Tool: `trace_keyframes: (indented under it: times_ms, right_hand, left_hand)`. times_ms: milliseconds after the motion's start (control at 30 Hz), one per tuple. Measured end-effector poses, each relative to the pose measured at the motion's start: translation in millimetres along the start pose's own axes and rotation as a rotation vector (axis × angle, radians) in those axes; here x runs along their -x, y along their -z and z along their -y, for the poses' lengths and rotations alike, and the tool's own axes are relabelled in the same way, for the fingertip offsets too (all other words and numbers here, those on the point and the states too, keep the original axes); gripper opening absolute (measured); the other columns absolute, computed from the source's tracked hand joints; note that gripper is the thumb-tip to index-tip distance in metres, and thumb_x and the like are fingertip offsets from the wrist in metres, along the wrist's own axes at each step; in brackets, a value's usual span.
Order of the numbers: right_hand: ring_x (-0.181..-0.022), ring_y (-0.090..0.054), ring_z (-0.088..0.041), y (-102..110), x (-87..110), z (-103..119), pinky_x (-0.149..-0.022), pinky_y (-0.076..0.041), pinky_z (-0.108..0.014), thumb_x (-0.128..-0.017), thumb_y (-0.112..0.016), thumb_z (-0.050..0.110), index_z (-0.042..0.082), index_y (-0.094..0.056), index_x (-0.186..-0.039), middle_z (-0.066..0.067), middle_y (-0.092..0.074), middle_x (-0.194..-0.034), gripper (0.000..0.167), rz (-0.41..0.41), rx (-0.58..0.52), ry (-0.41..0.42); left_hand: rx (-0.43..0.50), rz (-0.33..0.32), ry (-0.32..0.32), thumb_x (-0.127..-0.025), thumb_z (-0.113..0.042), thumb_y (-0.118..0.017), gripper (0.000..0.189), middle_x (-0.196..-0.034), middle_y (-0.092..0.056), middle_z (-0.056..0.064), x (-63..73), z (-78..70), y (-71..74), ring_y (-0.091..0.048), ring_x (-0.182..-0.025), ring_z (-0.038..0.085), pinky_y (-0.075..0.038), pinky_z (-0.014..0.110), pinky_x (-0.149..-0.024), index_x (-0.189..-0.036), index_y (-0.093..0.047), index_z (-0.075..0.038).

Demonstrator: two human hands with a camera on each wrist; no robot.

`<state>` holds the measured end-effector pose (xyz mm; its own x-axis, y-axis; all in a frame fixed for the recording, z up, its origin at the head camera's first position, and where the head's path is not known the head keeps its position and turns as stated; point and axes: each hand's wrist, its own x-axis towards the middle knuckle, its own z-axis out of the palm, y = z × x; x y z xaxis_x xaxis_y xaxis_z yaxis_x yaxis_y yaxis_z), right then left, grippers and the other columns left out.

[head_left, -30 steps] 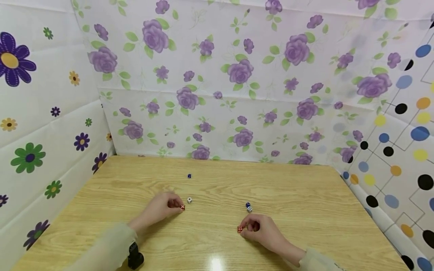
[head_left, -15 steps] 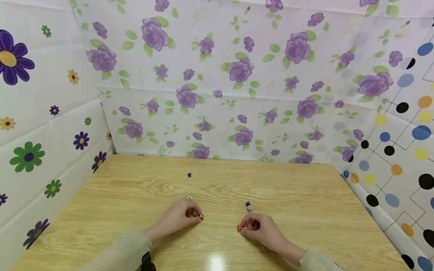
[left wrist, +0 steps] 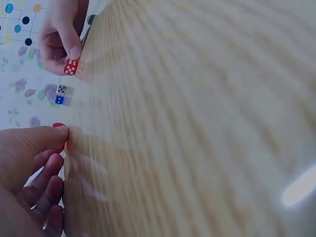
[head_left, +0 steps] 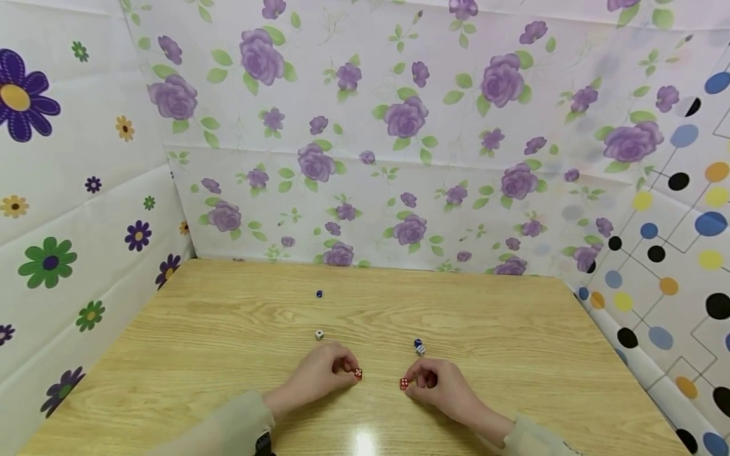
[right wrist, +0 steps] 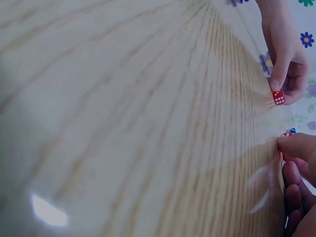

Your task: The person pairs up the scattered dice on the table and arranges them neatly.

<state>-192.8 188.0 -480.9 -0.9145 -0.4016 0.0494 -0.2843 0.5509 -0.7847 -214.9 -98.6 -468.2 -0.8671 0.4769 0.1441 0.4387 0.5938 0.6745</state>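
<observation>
Between thumb and fingertips, my left hand (head_left: 320,375) pinches a red die (head_left: 358,374) with white pips, low at the table surface. My right hand (head_left: 446,389) pinches a second red die (head_left: 403,384) a short way to the right. The two red dice face each other with a gap of bare wood between them. Both hands also show in the left wrist view, where the die in the right hand (left wrist: 71,66) is plain and the left thumb partly covers its own die (left wrist: 59,125). In the right wrist view the left hand's die (right wrist: 279,98) shows clearly.
Just beyond my right hand, a white die (head_left: 421,349) and a blue die (head_left: 418,342) sit close together. Another white die (head_left: 319,334) lies behind my left hand, and a blue die (head_left: 319,294) farther back. Patterned cloth walls (head_left: 365,209) enclose the wooden table (head_left: 502,316).
My left hand has carried its red die rightward and toward the front, away from the white die and nearer the other red die. The right hand has stayed in place.
</observation>
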Motion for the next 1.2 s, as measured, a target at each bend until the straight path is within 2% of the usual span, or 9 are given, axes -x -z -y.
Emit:
trace_keyframes:
  times_ms: [267,400,700,967,1200]
  right_hand:
    - [-0.061,-0.044,0.001,-0.2,0.0,1.3,-0.057,-0.039,-0.018,-0.086,-0.076,0.02,0.021,-0.072,-0.093,0.005,-0.059,-0.076,0.009,-0.002,0.009,-0.005]
    - [-0.062,-0.044,0.001,-0.4,0.4,1.8,-0.057,-0.039,-0.018,-0.086,-0.076,0.02,0.021,-0.072,-0.093,0.005,-0.059,-0.076,0.009,-0.008,0.019,-0.01]
    - [-0.062,-0.044,0.0,-2.3,1.3,-0.4,-0.057,-0.038,-0.018,-0.085,-0.077,0.022,0.022,-0.071,-0.094,0.006,-0.059,-0.076,0.01,-0.018,0.028,-0.022]
    - [-0.063,-0.045,-0.001,-2.9,1.7,-1.0,-0.058,-0.039,-0.018,-0.086,-0.077,0.024,0.023,-0.071,-0.095,0.006,-0.059,-0.077,0.01,-0.019,0.028,-0.015]
    - [-0.062,-0.045,-0.001,-2.6,1.3,0.6,-0.058,-0.039,-0.018,-0.087,-0.076,0.025,0.024,-0.071,-0.093,0.006,-0.058,-0.076,0.008,-0.03,0.033,-0.016]
  left_hand:
    - [0.025,0.001,0.02,-0.08,-0.017,-0.081,0.012,-0.084,-0.063,-0.003,0.9,1.5,-2.6,-0.052,-0.073,0.007,-0.041,0.019,-0.063,-0.088,-0.072,-0.017]
    - [0.02,0.004,0.025,-0.081,-0.018,-0.081,0.011,-0.084,-0.064,-0.004,1.1,2.4,-4.2,-0.051,-0.071,0.004,-0.042,0.018,-0.063,-0.088,-0.073,-0.019]
    - [0.016,-0.017,-0.021,-0.079,-0.02,-0.082,0.012,-0.083,-0.065,-0.004,2.0,-0.3,-8.4,-0.053,-0.071,0.003,-0.043,0.017,-0.063,-0.086,-0.073,-0.019]
    - [0.031,-0.004,-0.009,-0.08,-0.019,-0.082,0.011,-0.084,-0.064,-0.002,2.1,-1.7,-7.4,-0.051,-0.071,0.002,-0.042,0.018,-0.063,-0.087,-0.073,-0.018]
    - [-0.002,-0.003,-0.002,-0.081,-0.02,-0.081,0.01,-0.084,-0.064,-0.005,-1.6,-3.3,-9.2,-0.052,-0.071,0.002,-0.042,0.018,-0.063,-0.086,-0.073,-0.02]
